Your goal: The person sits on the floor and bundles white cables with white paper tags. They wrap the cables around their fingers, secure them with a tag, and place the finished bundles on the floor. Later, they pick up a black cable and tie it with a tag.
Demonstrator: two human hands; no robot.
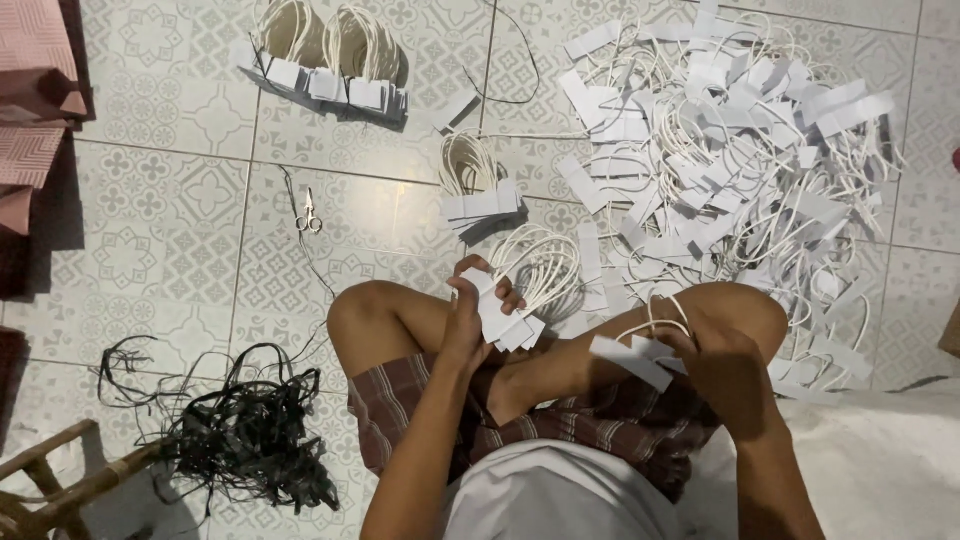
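I sit cross-legged on a patterned tile floor. My left hand (478, 305) grips a stack of white paper strips with white cord loops (520, 290), held over my left knee. Over the other knee, my right hand (712, 352) holds a single white strip with a cord loop (635, 358). Just beyond my knees spreads a large loose pile of the same strips and loops (730, 150).
A bundled stack of strips (480, 195) lies ahead, and two more bundles (325, 60) sit further back. Small scissors (309, 215) rest on the tiles. A tangle of black cord (245, 435) lies left, beside a wooden stool leg (60, 475). Pink paper (35, 90) is far left.
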